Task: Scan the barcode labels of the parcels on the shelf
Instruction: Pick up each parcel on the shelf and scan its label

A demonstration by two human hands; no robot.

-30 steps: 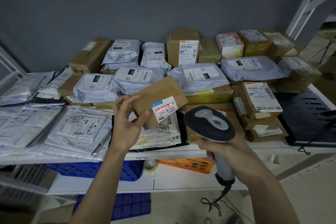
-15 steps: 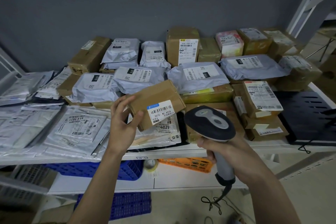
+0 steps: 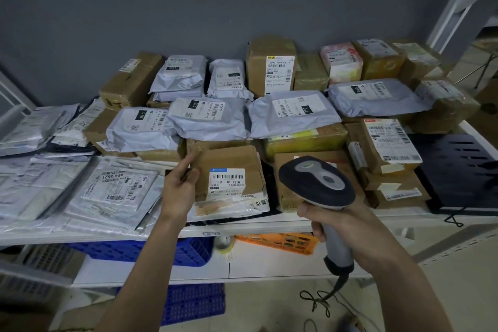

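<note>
Nearest, the right hand [image 3: 332, 219] is wrapped round the handle of a barcode scanner [image 3: 318, 183], its head over the shelf's front edge [image 3: 242, 229]. The left hand [image 3: 179, 186] has straight fingers touching the left side of a small cardboard box [image 3: 229, 170], which lies label-up on flat mailers near that front edge. Behind it, grey poly bags [image 3: 293, 112] and taped cartons [image 3: 269, 65] crowd toward the back edge.
</note>
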